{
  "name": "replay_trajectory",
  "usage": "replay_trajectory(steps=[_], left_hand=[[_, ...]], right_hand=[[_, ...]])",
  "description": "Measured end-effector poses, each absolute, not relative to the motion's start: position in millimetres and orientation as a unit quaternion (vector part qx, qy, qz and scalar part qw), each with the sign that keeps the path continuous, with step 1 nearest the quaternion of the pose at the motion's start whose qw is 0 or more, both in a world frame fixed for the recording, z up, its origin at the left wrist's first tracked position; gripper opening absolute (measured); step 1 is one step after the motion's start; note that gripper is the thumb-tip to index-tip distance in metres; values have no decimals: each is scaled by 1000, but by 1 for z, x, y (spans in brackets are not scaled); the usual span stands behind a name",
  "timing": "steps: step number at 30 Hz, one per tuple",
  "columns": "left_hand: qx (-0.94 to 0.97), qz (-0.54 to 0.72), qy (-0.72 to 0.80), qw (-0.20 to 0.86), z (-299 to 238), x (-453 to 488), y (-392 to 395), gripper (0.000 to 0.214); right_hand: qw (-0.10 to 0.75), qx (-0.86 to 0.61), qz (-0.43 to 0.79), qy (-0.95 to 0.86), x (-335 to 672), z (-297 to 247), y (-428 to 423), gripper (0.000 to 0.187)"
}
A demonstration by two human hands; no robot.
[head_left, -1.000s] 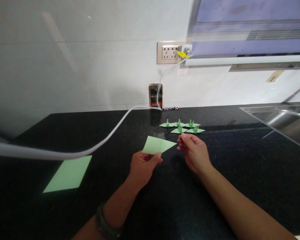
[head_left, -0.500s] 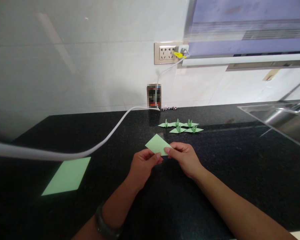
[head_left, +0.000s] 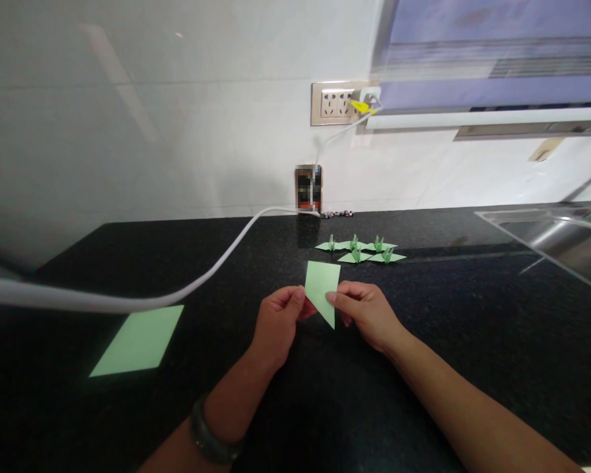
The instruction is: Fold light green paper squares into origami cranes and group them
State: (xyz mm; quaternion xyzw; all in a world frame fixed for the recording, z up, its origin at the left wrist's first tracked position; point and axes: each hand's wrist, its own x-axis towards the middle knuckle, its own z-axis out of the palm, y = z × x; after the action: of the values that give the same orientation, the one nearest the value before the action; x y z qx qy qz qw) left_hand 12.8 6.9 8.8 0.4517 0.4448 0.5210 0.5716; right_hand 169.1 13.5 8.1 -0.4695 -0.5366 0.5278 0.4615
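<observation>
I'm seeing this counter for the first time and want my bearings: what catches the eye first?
At centre, the left hand and right hand pinch a folded pale green paper piece above the black speckled stone counter. Just behind it sits a cluster of small green paper cranes. A flat pale green paper sheet lies at left, under a thick white cable.

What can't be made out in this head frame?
- Pale green folded paper: crease layout hidden, held between left hand and right hand.
- Small green paper cranes: too small to count surely.
- Small box at the wall: blurred out.
- Steel sink: cut by the right edge.
- White cable: runs off the left edge.
</observation>
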Motion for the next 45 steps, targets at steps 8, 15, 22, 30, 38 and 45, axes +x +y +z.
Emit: replay_trajectory(steps=[8, 15, 22, 30, 38, 45], left_hand=[[441, 519, 434, 590, 13, 14, 7, 20], [442, 483, 427, 624, 17, 15, 7, 20], [433, 511, 473, 572, 11, 12, 10, 23], [347, 476, 412, 695, 16, 11, 9, 30], [326, 534, 417, 660, 11, 11, 13, 50], [295, 550, 408, 666, 13, 11, 13, 57]], right_hand=[[457, -449, 554, -531, 162, 5, 11, 24], [483, -441, 532, -537, 162, 7, 11, 24], [504, -455, 504, -533, 164, 5, 12, 17], [501, -383, 337, -699, 167, 10, 13, 9], [463, -372, 178, -785, 169, 8, 10, 28], [394, -341, 55, -852, 176, 12, 12, 28]])
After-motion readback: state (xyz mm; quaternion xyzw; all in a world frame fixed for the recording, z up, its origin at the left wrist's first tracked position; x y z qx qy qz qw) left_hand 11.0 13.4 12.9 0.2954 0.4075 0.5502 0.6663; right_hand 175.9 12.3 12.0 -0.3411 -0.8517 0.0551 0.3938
